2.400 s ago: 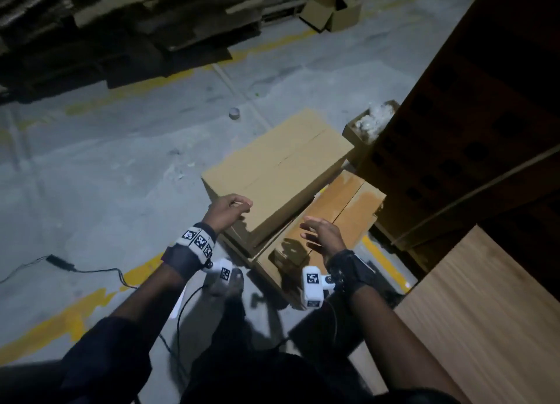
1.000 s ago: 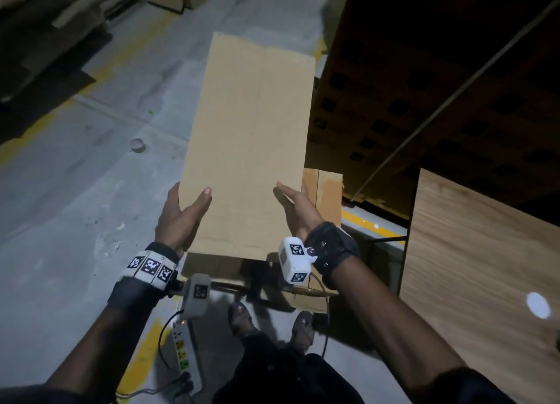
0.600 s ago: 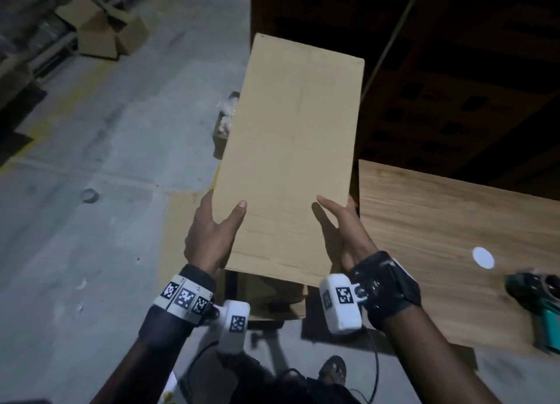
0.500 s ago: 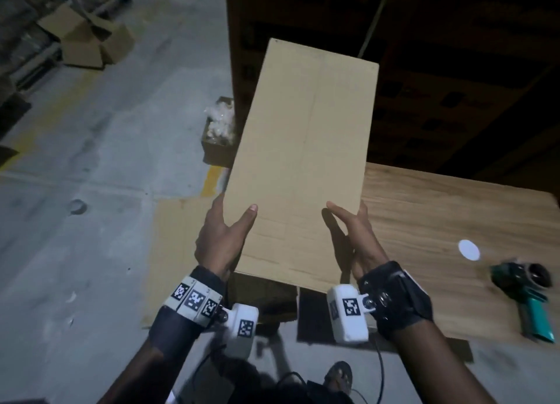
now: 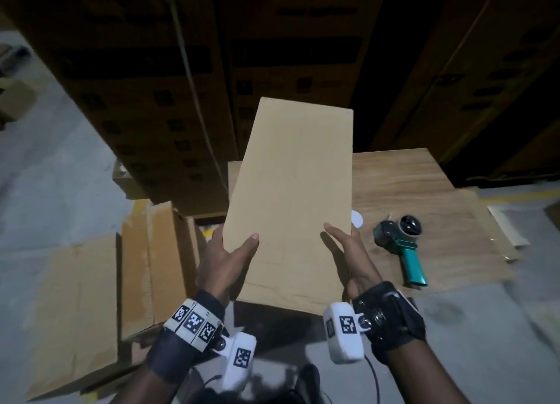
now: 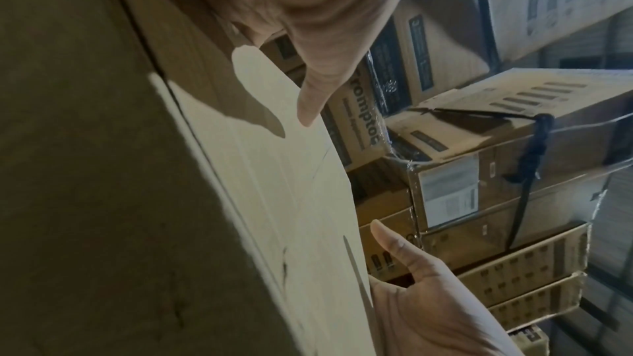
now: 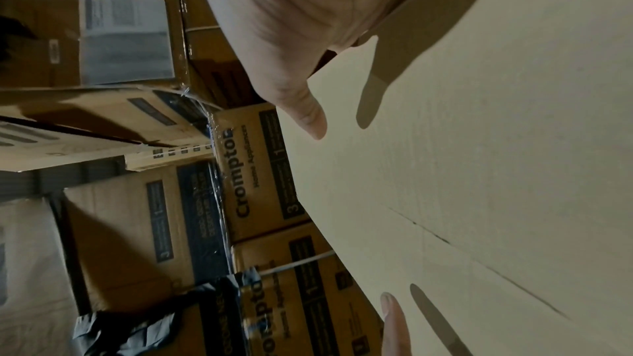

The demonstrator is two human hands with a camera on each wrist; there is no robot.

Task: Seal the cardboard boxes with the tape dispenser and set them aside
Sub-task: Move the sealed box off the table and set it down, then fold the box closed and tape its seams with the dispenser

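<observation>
Cardboard box [image 5: 291, 203] now farther over the wooden table [image 5: 424, 197], left hand [image 5: 224, 261] and right hand [image 5: 351, 258] gripping its sides.

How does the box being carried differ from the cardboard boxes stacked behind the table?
The held box is plain and unprinted; the stacked boxes carry dark printed panels and labels. The held box is lifted above the table, gripped at its sides by the left hand and right hand; the stacked boxes rest untouched, some bound with strapping. The held box catches the light; the stacked boxes lie in shadow. Both are brown cardboard.
</observation>
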